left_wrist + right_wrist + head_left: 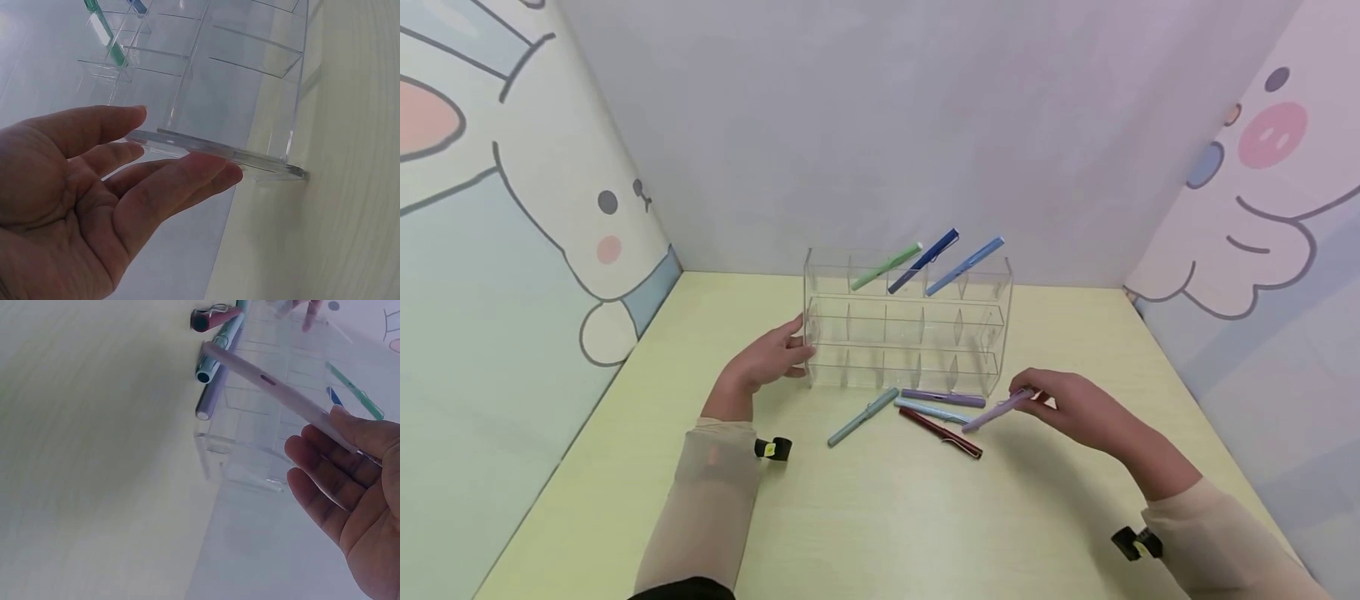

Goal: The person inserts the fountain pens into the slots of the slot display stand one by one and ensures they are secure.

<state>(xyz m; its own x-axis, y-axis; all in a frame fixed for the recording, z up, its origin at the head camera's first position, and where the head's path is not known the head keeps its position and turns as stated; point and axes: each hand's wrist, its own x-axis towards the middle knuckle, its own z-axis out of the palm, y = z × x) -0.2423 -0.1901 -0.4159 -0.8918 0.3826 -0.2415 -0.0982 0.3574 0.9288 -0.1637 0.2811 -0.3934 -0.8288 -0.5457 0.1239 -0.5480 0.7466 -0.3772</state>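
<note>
My right hand (1078, 408) pinches a pale lilac pen (997, 410) near one end, its other end slanting down over the pens on the table. In the right wrist view the lilac pen (281, 394) lies between thumb and fingers. At the left side of a clear tiered pen rack (904, 346), my left hand (769, 357) holds the side panel. Thumb and fingers lie about that panel (231, 153) in the left wrist view. Light green (886, 267), dark blue (923, 261) and light blue (965, 267) pens lean in the rack's top tier.
In front of the rack lie a grey-green pen (862, 417), a purple pen (943, 398), a pale blue pen (931, 410) and a dark red pen (940, 432). A grey wall (880, 133) stands behind the pale yellow table (865, 525), with cartoon-printed walls at both sides.
</note>
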